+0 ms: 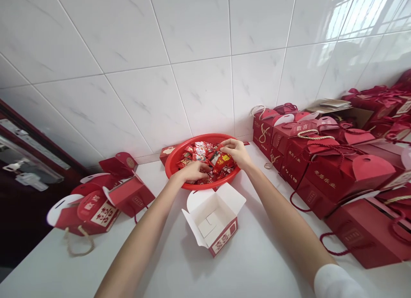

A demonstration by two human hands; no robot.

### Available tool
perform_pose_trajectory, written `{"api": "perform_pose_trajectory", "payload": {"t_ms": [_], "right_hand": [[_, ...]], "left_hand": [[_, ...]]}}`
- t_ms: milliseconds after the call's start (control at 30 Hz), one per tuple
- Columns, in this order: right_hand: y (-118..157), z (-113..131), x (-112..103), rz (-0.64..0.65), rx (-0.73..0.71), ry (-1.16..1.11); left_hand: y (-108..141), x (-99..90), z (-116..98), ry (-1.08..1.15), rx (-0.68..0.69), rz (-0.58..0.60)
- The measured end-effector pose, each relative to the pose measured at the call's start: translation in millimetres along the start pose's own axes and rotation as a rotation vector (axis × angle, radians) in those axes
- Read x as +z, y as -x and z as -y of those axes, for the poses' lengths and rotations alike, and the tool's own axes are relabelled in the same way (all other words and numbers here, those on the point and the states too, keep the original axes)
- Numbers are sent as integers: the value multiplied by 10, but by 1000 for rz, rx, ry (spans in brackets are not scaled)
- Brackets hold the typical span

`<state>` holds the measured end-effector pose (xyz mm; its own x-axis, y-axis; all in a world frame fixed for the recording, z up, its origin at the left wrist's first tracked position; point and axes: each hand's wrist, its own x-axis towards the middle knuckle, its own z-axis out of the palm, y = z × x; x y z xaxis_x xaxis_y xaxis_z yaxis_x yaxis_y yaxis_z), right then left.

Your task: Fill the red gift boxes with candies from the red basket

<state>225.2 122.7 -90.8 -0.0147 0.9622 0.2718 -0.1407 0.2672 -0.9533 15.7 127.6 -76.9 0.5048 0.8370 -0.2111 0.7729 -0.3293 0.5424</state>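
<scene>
A red plastic basket holds several small red wrapped packets with gold and white print. My left hand reaches over its near left rim, fingers curled down among the packets; what they grip, if anything, is hidden. At the right rim, my right hand has thumb and fingers bent together at a red packet with yellow lettering. Just in front of the basket stands an open gift box, white inside with its flaps spread; no packets show in it.
Red gift boxes with rope handles are stacked along the right. Other red boxes stand at the left on the white table. A tiled wall rises behind the basket. Keys hang in a dark door at far left.
</scene>
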Motion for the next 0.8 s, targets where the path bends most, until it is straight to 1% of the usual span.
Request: {"api": "perform_pose_trajectory", "payload": {"t_ms": [67, 133, 300, 400, 467, 600, 667, 800], "right_hand": [[-1, -6, 0, -27, -8, -17], [-7, -13, 4, -37, -7, -31], [-21, -28, 9, -50, -21, -64], [-21, -34, -6, -75, -47, -53], [-25, -43, -18, -99, -39, -34], [-50, -74, -20, -134, 11, -38], [-63, -79, -7, -170, 26, -55], [-52, -36, 22, -221, 104, -88]], "left_hand": [[3, 11, 4, -109, 21, 83], [0, 21, 2, -173, 25, 118], [16, 30, -35, -182, -33, 189], [32, 31, -51, -200, -75, 199], [34, 31, -48, -202, -99, 204], [22, 31, -17, -191, -105, 207], [18, 30, 2, -170, -98, 211], [15, 33, 36, -118, -69, 199]]}}
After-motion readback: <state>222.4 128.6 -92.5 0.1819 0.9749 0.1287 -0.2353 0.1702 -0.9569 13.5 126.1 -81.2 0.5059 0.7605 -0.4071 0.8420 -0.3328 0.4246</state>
